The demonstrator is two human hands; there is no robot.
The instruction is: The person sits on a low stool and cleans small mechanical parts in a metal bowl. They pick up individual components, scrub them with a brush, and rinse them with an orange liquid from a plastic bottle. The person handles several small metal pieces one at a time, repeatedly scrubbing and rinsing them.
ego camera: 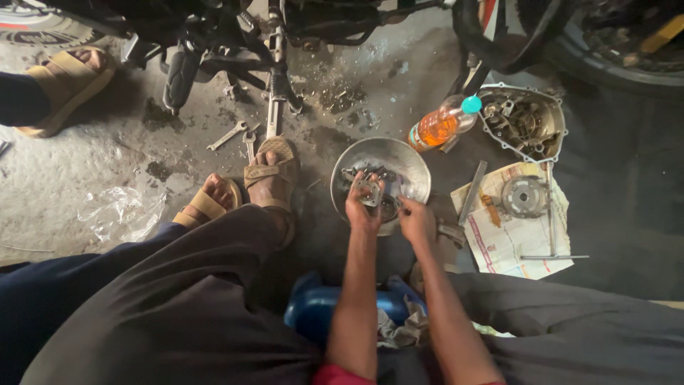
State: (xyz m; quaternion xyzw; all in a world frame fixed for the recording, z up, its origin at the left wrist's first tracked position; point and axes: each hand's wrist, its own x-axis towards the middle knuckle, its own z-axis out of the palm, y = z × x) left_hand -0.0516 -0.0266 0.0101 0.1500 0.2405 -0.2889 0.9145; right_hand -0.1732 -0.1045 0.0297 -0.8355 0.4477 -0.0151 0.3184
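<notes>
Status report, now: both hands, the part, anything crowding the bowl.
Left hand grips a small metal engine part over the metal bowl. Right hand at the bowl's near rim, grip unclear. Orange-liquid bottle lies close behind.

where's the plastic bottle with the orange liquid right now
In the head view, the clear plastic bottle of orange liquid lies upper right of centre, between the round metal bowl and the grey engine cover.

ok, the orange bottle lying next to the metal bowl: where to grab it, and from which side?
Probably best around the orange-filled body of the bottle, coming from above. It lies on its side, teal cap pointing up-right toward the engine cover, its lower end close against the bowl's rim. The round body is the widest exposed part; the ends are crowded.
</notes>
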